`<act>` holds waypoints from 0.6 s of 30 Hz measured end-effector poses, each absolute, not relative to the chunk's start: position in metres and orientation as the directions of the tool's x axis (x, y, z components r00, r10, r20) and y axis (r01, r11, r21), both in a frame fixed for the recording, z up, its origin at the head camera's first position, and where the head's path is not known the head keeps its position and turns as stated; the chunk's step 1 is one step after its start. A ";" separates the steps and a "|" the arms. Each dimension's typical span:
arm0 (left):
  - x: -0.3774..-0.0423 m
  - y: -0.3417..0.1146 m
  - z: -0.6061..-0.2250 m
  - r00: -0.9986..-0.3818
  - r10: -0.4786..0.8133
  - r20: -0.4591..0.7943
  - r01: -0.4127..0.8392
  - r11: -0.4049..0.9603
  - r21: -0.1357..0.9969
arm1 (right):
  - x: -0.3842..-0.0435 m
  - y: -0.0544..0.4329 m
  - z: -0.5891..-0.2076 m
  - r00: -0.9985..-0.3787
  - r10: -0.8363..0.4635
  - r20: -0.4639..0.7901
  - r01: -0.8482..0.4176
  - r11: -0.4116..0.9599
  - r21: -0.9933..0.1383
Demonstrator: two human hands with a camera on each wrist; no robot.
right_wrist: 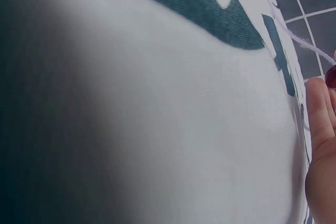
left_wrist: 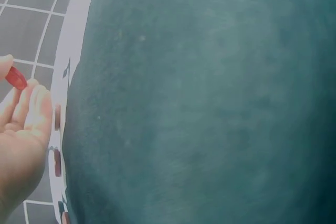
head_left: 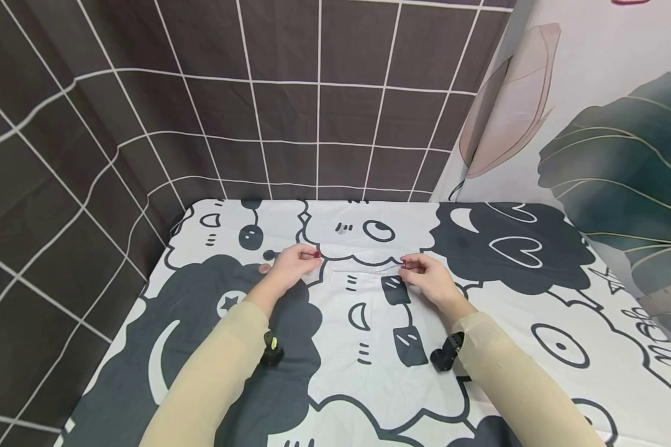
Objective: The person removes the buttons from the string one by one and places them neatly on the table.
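My left hand (head_left: 293, 268) pinches a small red oval piece (left_wrist: 16, 78) between thumb and fingers, just above the patterned cloth (head_left: 363, 385). In the left wrist view its other fingers are extended. To the right, my right hand (head_left: 429, 277) holds a small dark red round piece (right_wrist: 331, 77) at its fingertips, partly cut off by the edge of the right wrist view. A thin pale lavender string (right_wrist: 307, 44) runs up to that piece. Left of my left hand lies a pinkish-brown, button-like disc (head_left: 264, 268).
Several brownish pieces show edge-on beside the left hand, one brown piece (left_wrist: 57, 162) among them. A dark gridded curtain (head_left: 291, 112) hangs behind and to the left; a leaf-print curtain (head_left: 620, 155) stands at the right. Black wrist cameras sit on both wrists.
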State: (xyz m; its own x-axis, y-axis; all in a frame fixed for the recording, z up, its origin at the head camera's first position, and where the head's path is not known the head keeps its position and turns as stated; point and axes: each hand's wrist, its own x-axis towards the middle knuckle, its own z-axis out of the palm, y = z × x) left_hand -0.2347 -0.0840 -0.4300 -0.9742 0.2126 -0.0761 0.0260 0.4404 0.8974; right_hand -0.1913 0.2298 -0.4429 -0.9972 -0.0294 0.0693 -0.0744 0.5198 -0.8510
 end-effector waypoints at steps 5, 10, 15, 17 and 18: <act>-0.236 -0.088 -0.427 -0.980 0.180 -0.088 0.011 0.485 0.874 | -0.191 0.230 -0.444 -0.997 -0.034 0.066 -0.074 0.505 -0.860; -0.237 -0.093 -0.424 -0.982 0.135 -0.128 -0.043 0.505 0.862 | -0.192 0.230 -0.445 -0.997 -0.036 0.061 -0.071 0.496 -0.865; -0.238 -0.094 -0.424 -0.984 0.125 -0.128 -0.047 0.512 0.858 | -0.193 0.230 -0.445 -0.998 -0.036 0.057 -0.068 0.497 -0.865; -0.238 -0.096 -0.424 -0.986 0.115 -0.120 -0.042 0.527 0.849 | -0.193 0.230 -0.445 -0.998 -0.038 0.055 -0.067 0.500 -0.863; -0.238 -0.096 -0.424 -0.987 0.111 -0.115 -0.039 0.533 0.845 | -0.193 0.230 -0.445 -0.998 -0.038 0.053 -0.065 0.503 -0.862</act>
State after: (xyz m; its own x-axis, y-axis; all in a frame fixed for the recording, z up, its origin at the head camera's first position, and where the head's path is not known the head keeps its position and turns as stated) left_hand -0.2383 -0.0960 -0.4237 -0.9872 0.1107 -0.1148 -0.0385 0.5332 0.8451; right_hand -0.1929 0.2302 -0.4448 -0.9978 -0.0383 0.0535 -0.0655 0.5027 -0.8620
